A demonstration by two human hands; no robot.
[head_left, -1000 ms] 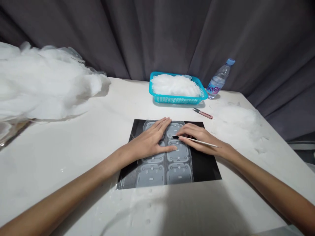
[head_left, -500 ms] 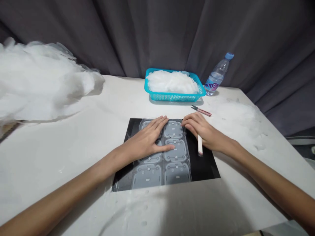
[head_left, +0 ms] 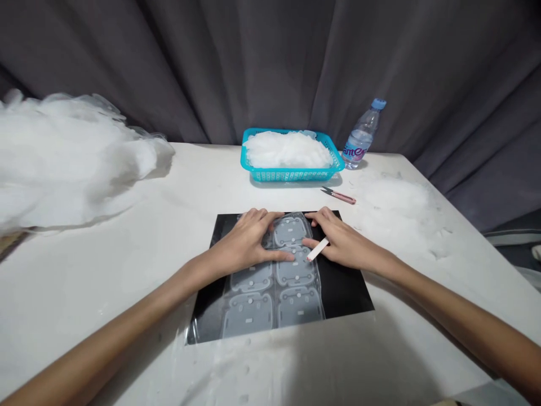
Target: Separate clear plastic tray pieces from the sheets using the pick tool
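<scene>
At the centre of a white tabletop (head_left: 198, 186), a flat black rectangular sheet (head_left: 349, 293) carries a clear plastic sheet of grey rounded panels (head_left: 249, 316), arranged in two columns. The bare left hand (head_left: 247, 239) rests over the left column, thumb spread away from the bent fingers and laid across a right-column panel. The bare right hand (head_left: 340, 242) is at the plastic sheet's right edge, forefinger and thumb spread apart, both near its upper panels. It retains a flat white stick with a red-marked end (head_left: 319, 248), angled down-left; which fingers secure it cannot be told. Beyond the sheets stand a turquoise perforated plastic basket (head_left: 296, 175) of white translucent pieces (head_left: 287, 149) and, just beside it, a clear blue-capped bottle (head_left: 359, 138). Pink-handled snips (head_left: 343, 197) lie in front of them.
</scene>
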